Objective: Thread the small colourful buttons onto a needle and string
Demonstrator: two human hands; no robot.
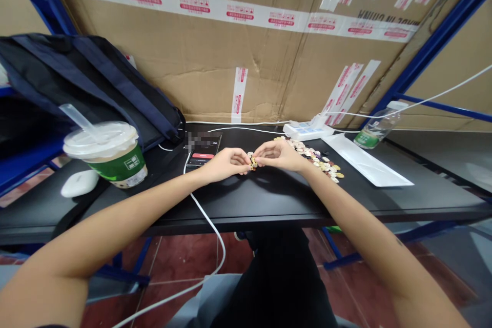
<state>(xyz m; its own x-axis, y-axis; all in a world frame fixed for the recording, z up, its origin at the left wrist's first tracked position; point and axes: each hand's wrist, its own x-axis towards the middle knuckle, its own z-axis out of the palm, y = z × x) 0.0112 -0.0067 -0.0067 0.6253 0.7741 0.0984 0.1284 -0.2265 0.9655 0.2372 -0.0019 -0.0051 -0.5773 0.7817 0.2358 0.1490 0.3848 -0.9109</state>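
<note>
My left hand (229,165) is closed in a pinch above the black table, its thumb and fingertips on a small yellow-and-dark piece (253,164). From the other side, my right hand (279,157) pinches at the same spot, so the fingertips of both hands nearly meet. The piece is too small to tell its exact kind, and fingers partly cover it. Just behind and to the right of my right hand lies a spread pile of small flat pieces (325,164) in cream, yellow, brown and pink. My right wrist hides part of that pile.
A lit phone (203,151) lies by my left hand, with a white cable (209,220) trailing off the edge. Left are a lidded drink cup (111,151), white case (79,183) and backpack (96,77). Right are a white tray (369,161), power strip (303,130) and bottle (378,128).
</note>
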